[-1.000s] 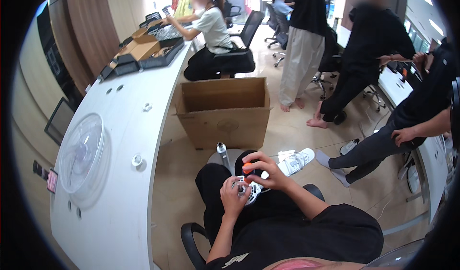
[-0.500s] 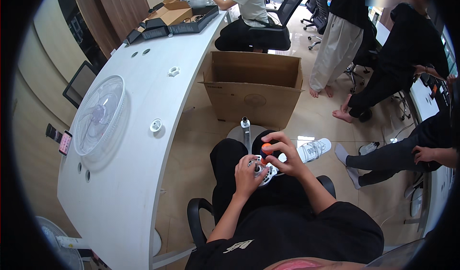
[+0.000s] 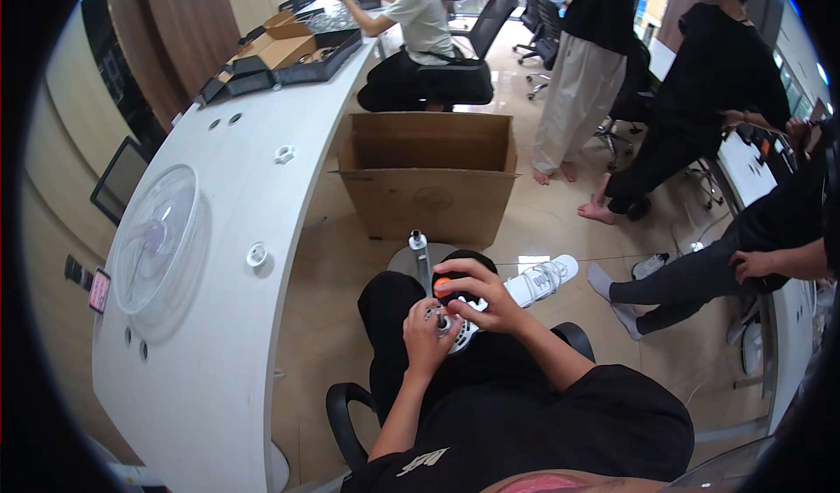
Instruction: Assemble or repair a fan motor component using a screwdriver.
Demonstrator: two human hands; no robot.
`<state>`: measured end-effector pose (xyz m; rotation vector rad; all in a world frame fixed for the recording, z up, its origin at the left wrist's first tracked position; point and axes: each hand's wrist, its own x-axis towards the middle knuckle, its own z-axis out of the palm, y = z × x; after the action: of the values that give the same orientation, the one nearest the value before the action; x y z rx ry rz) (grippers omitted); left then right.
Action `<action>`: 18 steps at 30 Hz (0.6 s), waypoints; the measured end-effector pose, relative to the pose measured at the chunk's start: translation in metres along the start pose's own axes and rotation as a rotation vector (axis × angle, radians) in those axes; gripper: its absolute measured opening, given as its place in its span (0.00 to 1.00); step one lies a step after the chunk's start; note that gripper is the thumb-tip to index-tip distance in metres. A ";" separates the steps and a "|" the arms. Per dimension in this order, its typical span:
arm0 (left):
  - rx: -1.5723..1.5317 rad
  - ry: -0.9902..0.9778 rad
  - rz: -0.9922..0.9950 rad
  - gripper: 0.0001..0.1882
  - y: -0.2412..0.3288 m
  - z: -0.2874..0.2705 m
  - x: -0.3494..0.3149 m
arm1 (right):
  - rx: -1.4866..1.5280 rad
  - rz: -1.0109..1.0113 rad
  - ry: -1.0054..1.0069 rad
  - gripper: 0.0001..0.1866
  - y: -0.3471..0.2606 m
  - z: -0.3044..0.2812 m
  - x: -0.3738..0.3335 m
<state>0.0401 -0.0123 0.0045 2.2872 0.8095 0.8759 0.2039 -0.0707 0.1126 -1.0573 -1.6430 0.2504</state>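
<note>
White slotted part: I see this round piece (image 3: 461, 339) low over the lap, between the two hands, partly hidden by them.
Orange-and-dark tool: I see its stubby handle (image 3: 443, 286) standing up over the white piece; I can't see its tip.
Right hand: its fingers (image 3: 486, 299) are pinched on the tool handle.
Left hand: its fingers (image 3: 426, 335) are curled tight on the near left edge of the white piece, close to a dark shaft (image 3: 441, 322).
Just changed: my view has swung, so the bench and boxes sit lower and more to the left than half a second ago. Both hands have stayed on the same piece, so I think the work is still at that one small spot.
Metal pole: it stands just past the knees, on a pale round base (image 3: 400, 261); I see its top (image 3: 418, 241).
Bench: on the white top (image 3: 219, 318) I see a clear fan cage (image 3: 157, 239), a white ring nut (image 3: 284, 153), a white round cap (image 3: 256, 254) and, at the far end, an open black box (image 3: 319, 62).
Floor: a big brown carton (image 3: 429, 202) sits on shiny tan tiles (image 3: 324, 318).
Room: I see a seated person (image 3: 420, 20) in a pale shirt, and more people standing on the right.
</note>
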 end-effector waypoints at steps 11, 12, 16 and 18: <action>-0.055 -0.061 0.061 0.15 0.003 0.010 0.013 | -0.065 0.046 0.100 0.20 0.010 -0.007 -0.014; -0.050 -0.073 0.053 0.15 0.005 0.009 0.014 | -0.063 0.050 0.087 0.20 0.007 -0.009 -0.014; -0.050 -0.063 0.061 0.15 0.001 0.022 0.014 | -0.085 0.037 0.062 0.19 -0.002 -0.020 -0.016; -0.061 -0.026 0.067 0.14 0.009 0.025 0.018 | -0.126 0.070 0.075 0.19 -0.003 -0.026 -0.022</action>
<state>0.0720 -0.0124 0.0022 2.2789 0.6890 0.8868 0.2243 -0.0974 0.1087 -1.2074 -1.5722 0.1524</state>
